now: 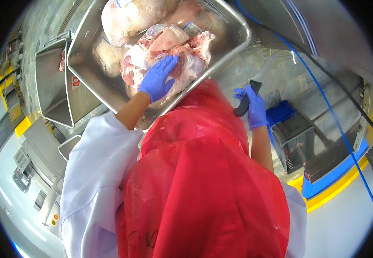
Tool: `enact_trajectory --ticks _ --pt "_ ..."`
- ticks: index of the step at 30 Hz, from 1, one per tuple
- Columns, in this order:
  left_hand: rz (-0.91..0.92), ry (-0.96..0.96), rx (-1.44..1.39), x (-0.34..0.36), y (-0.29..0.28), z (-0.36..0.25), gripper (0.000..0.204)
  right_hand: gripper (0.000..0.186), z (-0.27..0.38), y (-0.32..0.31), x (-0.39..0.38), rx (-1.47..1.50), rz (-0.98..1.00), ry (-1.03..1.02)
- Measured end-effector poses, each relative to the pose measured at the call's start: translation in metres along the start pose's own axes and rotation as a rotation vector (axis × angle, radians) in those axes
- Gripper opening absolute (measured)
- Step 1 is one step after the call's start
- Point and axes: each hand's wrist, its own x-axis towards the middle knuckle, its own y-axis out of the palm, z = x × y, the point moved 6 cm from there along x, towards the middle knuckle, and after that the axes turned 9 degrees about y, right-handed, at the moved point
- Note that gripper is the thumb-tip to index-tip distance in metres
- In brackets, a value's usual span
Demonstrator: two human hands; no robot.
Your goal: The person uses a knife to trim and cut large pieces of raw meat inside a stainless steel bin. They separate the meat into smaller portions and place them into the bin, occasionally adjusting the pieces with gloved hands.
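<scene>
My left hand (158,79), in a blue glove, lies with outstretched fingers on a large cut of raw pink and white meat (197,62). That meat rests in a big stainless steel tub (96,88) in front of me. Off to the right, outside the tub, my right hand (257,112), also blue-gloved, is closed round the black handle of a knife (243,103). The pale blade points up and away and is hard to make out against the floor. Beyond my left hand a large, pale, rounded piece of meat (130,19) sits in the same tub.
An upright metal bin (53,81) stands left of the tub. A dark crate (296,137) with a blue item (281,112) on it is below my right hand. A blue hose (320,88) and a black cable cross the right side. My red apron (199,172) reaches the tub's near edge.
</scene>
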Motion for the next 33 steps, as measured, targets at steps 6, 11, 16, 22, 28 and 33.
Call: enact_trajectory --ticks 6,11,16,22,28,33 --pt "0.026 -0.443 -0.865 -0.022 0.023 -0.079 0.051 0.041 0.021 0.079 -0.009 -0.167 0.177 -0.180" --pt "-0.132 -0.633 -1.521 -0.018 0.001 -0.114 0.037 0.039 0.031 0.176 -0.029 -0.106 0.310 -0.259" --pt "-0.434 -0.816 -1.365 -0.073 -0.018 -0.086 0.033 0.041 -0.008 0.237 -0.041 -0.157 0.596 -0.143" --pt "-0.376 -1.007 -0.768 -0.157 -0.022 -0.056 0.039 0.048 0.011 0.234 0.002 -0.786 0.388 -0.788" --pt "-0.309 -1.076 -0.692 -0.205 -0.032 -0.059 0.037 0.045 0.073 0.196 0.132 -1.393 -0.210 -1.159" --pt "-0.253 -1.057 -0.520 -0.211 -0.035 -0.065 0.038 0.046 0.060 0.200 0.137 -1.868 0.055 -1.074"
